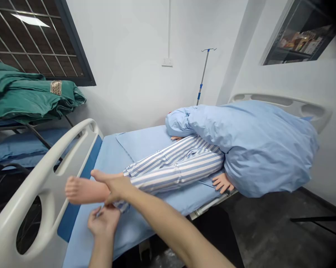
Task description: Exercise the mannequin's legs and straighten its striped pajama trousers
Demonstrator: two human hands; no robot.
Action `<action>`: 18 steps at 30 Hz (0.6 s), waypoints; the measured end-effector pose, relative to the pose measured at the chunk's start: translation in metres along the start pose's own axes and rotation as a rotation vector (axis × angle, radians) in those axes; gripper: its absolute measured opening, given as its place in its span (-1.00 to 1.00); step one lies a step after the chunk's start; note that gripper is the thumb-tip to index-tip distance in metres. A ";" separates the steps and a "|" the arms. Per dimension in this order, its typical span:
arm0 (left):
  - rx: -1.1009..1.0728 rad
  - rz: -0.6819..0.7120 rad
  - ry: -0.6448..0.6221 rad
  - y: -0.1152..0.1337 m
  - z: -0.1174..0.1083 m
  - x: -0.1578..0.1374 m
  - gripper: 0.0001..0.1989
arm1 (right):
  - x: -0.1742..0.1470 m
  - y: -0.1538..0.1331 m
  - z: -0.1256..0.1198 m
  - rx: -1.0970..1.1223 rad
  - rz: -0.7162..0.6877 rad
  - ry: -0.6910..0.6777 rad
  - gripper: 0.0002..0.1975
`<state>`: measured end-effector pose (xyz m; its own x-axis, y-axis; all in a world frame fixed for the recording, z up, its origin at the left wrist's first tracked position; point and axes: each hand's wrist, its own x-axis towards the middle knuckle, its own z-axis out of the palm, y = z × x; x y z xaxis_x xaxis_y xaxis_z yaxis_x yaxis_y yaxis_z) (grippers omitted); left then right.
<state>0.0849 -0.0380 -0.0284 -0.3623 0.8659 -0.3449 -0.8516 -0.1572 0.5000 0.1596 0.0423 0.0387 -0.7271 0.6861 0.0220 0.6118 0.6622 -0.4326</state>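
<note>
Near the footboard (pixel 42 182), the right hand (pixel 119 187) grasps the manikin's ankle (pixel 101 192), apparently steadying it, with the left hand (pixel 105 220) (fingers half-curled, hold cannot be told) likewise near.

Blue-sheeted bed (pixel 145 141) under mannequin (pixel 179 167) and rumpled quilt (pixel 257 141)
</note>
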 end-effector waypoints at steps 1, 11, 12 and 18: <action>-0.013 -0.019 0.064 -0.008 -0.017 0.004 -0.75 | 0.000 0.004 0.021 -0.021 -0.008 -0.042 -0.51; -0.017 -0.139 0.112 -0.047 -0.082 0.019 -0.74 | 0.010 0.037 0.121 -0.206 0.016 -0.099 -0.33; -0.014 -0.136 0.113 -0.046 -0.079 0.018 -0.77 | 0.011 0.036 0.120 -0.201 0.020 -0.104 -0.33; -0.008 -0.070 0.128 -0.034 -0.048 0.008 -0.90 | 0.008 0.027 0.083 -0.151 0.025 -0.166 -0.37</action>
<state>0.0927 -0.0485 -0.0867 -0.3468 0.8075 -0.4772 -0.8793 -0.1029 0.4650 0.1444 0.0412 -0.0475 -0.7448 0.6523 -0.1409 0.6609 0.6917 -0.2912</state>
